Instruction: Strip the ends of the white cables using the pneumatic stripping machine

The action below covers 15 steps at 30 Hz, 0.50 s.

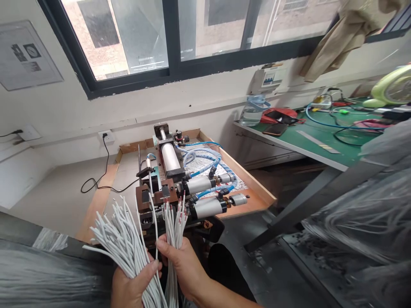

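Observation:
My left hand is closed round a thick bundle of white cables, whose cut ends fan out up and to the left. In my right hand is a thinner bundle of white cables, some with reddish tips. A single white cable stands up between the two bundles, near my right thumb and left fingertips. Its upper end reaches the brown block of a pneumatic machine just beyond my hands. The lower parts of both bundles run out of view at the bottom.
The machine's silver cylinders and blue-white hoses lie within a wooden-edged bench. A green-topped table at the right holds a water jug, a phone and a steel ruler. Plastic-wrapped cables stand at the right, more at lower left.

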{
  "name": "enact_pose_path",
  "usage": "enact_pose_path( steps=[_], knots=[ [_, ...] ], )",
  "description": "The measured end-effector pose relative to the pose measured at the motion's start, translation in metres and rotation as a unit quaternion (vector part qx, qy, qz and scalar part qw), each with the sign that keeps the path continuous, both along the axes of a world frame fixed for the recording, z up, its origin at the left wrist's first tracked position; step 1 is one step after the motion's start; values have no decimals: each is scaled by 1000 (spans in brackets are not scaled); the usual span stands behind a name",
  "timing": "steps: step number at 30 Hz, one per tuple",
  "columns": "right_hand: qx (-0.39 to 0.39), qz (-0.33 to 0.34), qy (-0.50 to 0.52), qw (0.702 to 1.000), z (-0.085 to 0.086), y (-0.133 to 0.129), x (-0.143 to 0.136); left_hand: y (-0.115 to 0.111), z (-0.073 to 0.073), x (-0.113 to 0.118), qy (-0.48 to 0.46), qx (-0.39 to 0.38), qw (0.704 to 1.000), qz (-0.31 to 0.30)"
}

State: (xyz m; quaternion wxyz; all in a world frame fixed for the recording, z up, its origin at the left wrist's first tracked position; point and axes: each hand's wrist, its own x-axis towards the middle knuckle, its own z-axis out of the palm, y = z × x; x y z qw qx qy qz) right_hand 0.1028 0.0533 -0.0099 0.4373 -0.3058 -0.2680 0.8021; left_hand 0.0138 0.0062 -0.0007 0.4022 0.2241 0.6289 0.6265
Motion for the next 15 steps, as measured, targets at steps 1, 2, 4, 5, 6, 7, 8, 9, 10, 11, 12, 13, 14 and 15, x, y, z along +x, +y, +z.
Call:
enact_pose_path(
  steps=[1,2,4,5,6,7,8,9,10,11,12,13,14,15],
  knots=[
    [13,-12,-4,1000,-2,-2,1,-1,-1,-1,9,-4,1000,-13],
    [22,-19,-8,1000,-4,-3,3,-2,-2,-3,13,-11,1000,-20],
    [33,-18,-23,999,-7,-5,5,-4,-2,-5,4,-26,1000,-15],
    [36,-14,-34,999,-8,-5,6,-5,-2,-5,-6,-32,999,-7],
    [38,-11,-46,998,-9,-5,7,-6,-1,-5,-17,-37,999,2],
    [38,-10,-57,998,-9,-5,7,-6,0,-4,-27,-40,999,11],
    [36,-9,-64,997,-8,-5,7,-6,2,-3,-36,-42,998,16],
    [31,-10,-69,997,-8,-4,7,-6,3,-2,-45,-43,998,20],
    [27,-10,-72,997,-8,-3,7,-6,3,-2,-54,-44,997,25],
    [23,-11,-75,997,-7,-2,6,-6,4,-1,-61,-44,997,31],
    [19,-10,-75,997,-7,-1,6,-6,4,-1,-67,-42,996,36],
    [12,-8,-74,997,-7,1,5,-6,4,-2,-72,-41,996,37],
    [3,-5,-74,997,-7,2,4,-5,3,-3,-73,-40,996,37],
    [-9,2,-70,998,-7,4,3,-5,2,-5,-74,-40,996,33]
  ],
)
